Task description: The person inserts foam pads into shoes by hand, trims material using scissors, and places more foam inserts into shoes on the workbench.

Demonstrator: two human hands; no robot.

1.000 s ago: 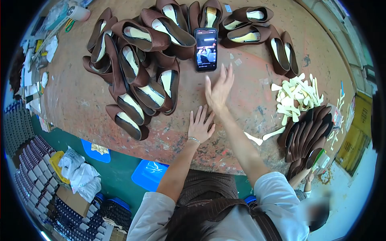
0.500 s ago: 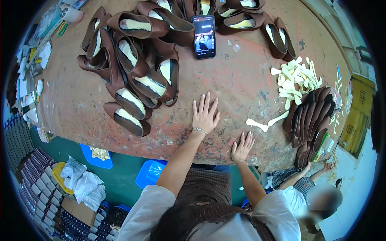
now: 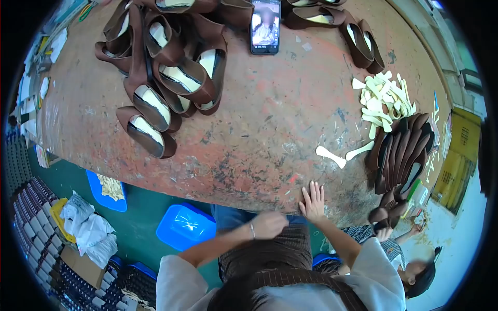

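Right hand (image 3: 313, 202) open on the table (image 3: 249, 147), left hand (image 3: 270, 225) curled closed over the lap.
Right palm down at the near edge, fingers spread, pointing inward; left just off that edge, blurred, cannot tell if it holds anything. Two loose pale strips (image 3: 331, 156) lie beyond the right hand, ends nearly meeting; pale pile (image 3: 383, 101) farther out, brown shoe parts (image 3: 402, 155) beside it toward the right edge. Broad scuffed tabletop runs up to the phone (image 3: 265, 28), between brown shoes heaped left (image 3: 184, 80) and a pair right (image 3: 358, 44).
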